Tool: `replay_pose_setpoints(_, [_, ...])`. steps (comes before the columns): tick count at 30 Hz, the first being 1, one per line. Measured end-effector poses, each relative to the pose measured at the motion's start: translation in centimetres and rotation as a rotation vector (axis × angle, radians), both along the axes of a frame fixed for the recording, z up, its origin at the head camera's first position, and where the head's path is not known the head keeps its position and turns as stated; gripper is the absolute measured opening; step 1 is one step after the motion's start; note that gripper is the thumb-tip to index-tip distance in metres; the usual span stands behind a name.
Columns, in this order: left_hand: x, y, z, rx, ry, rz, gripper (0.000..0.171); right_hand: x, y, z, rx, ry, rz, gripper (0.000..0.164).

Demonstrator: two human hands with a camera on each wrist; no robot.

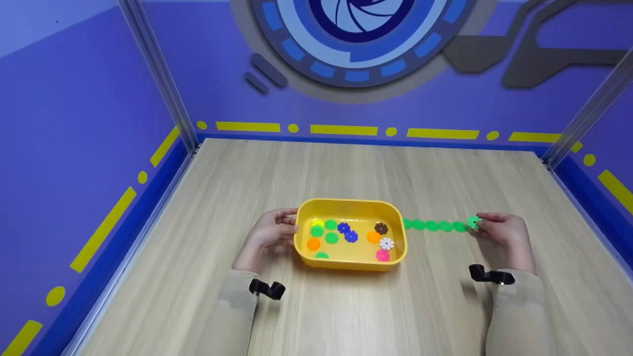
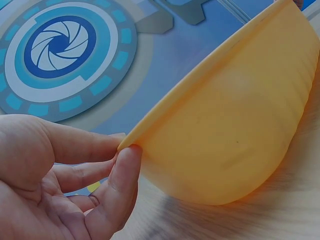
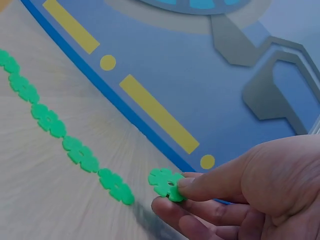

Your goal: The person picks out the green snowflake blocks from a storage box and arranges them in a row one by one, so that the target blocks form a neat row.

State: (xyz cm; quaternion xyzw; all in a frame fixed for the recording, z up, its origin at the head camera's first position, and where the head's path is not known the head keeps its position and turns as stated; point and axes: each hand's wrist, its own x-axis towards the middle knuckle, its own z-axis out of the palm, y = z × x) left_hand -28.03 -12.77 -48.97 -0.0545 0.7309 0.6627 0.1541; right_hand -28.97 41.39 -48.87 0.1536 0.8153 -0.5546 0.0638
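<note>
My left hand (image 1: 269,230) pinches the left rim of a yellow plastic tub (image 1: 346,264) between thumb and fingers, as the left wrist view shows close up. Inside the tub lie several flower-shaped plastic discs in green, blue, orange, yellow, brown, white and pink. To the right of the tub, a row of green discs (image 3: 48,120) lies end to end on the table. My right hand (image 1: 504,232) pinches one more green disc (image 3: 166,184) between thumb and fingers, held just above the right end of that row, a small gap apart from the last disc.
A wood-grain table (image 1: 346,316) carries everything. Purple-blue printed panels (image 1: 222,64) stand along its back and sides, with metal posts (image 1: 163,74) at the back corners. Black camera mounts (image 1: 267,289) sit on both wrists.
</note>
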Motion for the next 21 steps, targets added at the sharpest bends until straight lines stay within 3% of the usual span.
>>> replay_pose_setpoints(14, [0.05, 0.03, 0.0, 0.007, -0.008, 0.004, 0.054, 0.23, -0.49, -0.92, 0.228, 0.042, -0.025, 0.041])
replay_pose_setpoints(21, [0.23, -0.01, 0.28, 0.007, 0.001, -0.001, 0.053, 0.13, -0.51, -0.6, 0.28, 0.019, -0.032, 0.044])
